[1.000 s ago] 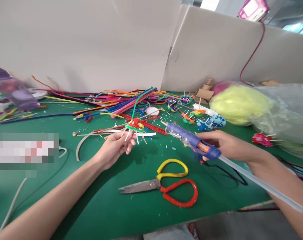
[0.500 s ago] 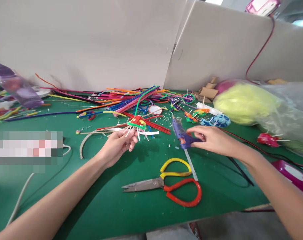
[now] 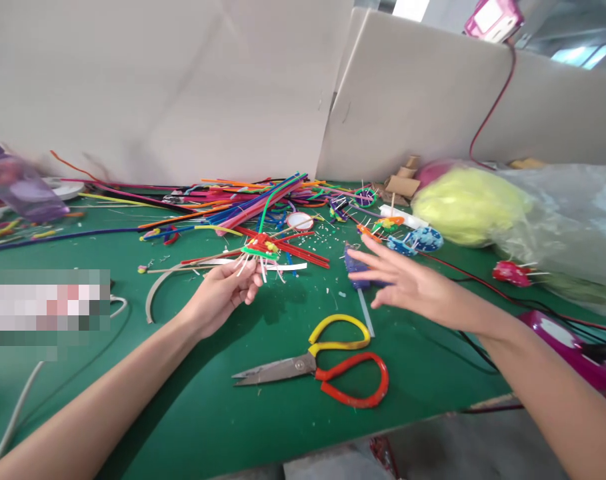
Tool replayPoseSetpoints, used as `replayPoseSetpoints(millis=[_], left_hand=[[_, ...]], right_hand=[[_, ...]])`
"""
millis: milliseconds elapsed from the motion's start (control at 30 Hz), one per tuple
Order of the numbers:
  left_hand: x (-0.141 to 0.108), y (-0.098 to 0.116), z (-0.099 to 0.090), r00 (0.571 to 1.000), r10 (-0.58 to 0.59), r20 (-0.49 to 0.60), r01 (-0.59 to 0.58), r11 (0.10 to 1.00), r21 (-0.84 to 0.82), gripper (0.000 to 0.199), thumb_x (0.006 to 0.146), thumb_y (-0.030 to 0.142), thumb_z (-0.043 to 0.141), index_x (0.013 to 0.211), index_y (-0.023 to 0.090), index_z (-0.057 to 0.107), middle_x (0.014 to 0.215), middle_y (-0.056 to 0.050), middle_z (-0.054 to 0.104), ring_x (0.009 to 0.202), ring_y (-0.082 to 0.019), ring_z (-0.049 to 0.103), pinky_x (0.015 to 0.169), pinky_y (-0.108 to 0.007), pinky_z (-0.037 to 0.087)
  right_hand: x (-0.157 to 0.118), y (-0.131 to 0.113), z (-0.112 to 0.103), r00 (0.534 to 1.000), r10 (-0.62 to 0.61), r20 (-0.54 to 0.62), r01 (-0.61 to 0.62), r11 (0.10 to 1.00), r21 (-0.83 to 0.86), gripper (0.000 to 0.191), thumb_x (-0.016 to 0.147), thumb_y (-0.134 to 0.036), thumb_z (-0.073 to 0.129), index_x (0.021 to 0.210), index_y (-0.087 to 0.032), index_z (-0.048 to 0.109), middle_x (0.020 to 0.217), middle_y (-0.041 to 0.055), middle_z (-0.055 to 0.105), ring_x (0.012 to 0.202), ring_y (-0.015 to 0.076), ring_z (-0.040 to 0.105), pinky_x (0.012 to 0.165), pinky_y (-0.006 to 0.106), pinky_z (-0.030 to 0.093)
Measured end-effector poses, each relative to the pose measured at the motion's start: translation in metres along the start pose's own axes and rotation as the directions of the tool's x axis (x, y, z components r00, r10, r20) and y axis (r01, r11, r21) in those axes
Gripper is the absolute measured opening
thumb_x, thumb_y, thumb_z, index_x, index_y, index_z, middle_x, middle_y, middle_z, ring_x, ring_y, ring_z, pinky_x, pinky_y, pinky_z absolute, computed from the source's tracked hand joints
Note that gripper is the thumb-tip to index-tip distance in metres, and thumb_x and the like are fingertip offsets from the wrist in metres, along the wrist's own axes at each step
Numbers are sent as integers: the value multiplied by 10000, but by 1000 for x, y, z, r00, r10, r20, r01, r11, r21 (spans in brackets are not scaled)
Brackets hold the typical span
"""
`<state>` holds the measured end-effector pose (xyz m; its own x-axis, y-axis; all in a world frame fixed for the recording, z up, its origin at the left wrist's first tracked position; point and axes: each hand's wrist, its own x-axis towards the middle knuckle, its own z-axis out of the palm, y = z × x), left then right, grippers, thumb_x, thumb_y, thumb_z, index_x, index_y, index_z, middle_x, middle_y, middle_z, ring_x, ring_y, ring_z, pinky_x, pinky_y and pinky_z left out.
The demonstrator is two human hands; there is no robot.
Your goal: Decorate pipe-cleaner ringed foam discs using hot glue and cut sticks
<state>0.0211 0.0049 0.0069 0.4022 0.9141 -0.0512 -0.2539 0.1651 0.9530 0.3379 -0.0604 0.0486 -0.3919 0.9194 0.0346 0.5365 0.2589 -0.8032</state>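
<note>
My left hand [image 3: 227,291] is closed on a small pipe-cleaner craft [image 3: 263,247], red and yellow on top with a green rim. Thin white sticks poke down from it past my fingers. My right hand [image 3: 403,277] has its fingers spread, just over a purple glue gun [image 3: 357,268] on the table; whether a fingertip touches it I cannot tell. A clear glue stick [image 3: 366,313] juts from the gun's rear. Nearer to me lie scissors [image 3: 307,363] with one yellow and one red handle, blades pointing left.
Loose pipe cleaners [image 3: 263,203] are heaped along the back of the green table [image 3: 193,393]. Small finished-looking crafts [image 3: 423,239] and a plastic bag with yellow material [image 3: 465,207] lie at the right. A purple bottle [image 3: 25,187] stands tilted at the left.
My right hand has let go of the glue gun, which now lies on the table, and its fingers have spread. My left hand keeps the craft. The view has shifted slightly.
</note>
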Motion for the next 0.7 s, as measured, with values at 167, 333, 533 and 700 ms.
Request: replayPoseSetpoints(millis=[167,333,533,700], left_hand=[[0,0,1,1000,-6,1,6,1000,-13,235,833,338,661,754,118,646,632,-2,579,489,-58,475,452,-162,393],[0,0,2,1000,-17,-2,17,1000,-12,238,814,349,682,756,120,655,623,2,579,490,-54,475,451,-160,392],[-2,-2,7,999,-37,19,38,999,-9,248,814,352,683,749,113,667,622,0,584,476,-50,477,446,-160,393],[-4,-2,12,998,-68,-10,68,998,-1,233,782,329,718,729,109,665,654,-18,605,488,-58,490,446,-164,401]], right_hand=[[11,37,-16,974,-33,-223,-98,831,-548,471,860,-352,548,1315,-234,565,1392,105,527,1277,333,491,1076,568,373],[20,84,-20,996,6,-86,-60,765,-642,501,847,-384,532,1278,-132,571,1370,179,527,1330,355,415,1099,575,332],[24,65,-18,997,39,-60,-60,902,-426,412,866,-475,544,1167,-196,581,1255,128,580,1196,303,526,1038,506,399],[30,41,-8,999,35,-18,-31,980,197,389,871,-447,578,1180,-212,558,1156,85,638,1030,242,624,895,412,499]])
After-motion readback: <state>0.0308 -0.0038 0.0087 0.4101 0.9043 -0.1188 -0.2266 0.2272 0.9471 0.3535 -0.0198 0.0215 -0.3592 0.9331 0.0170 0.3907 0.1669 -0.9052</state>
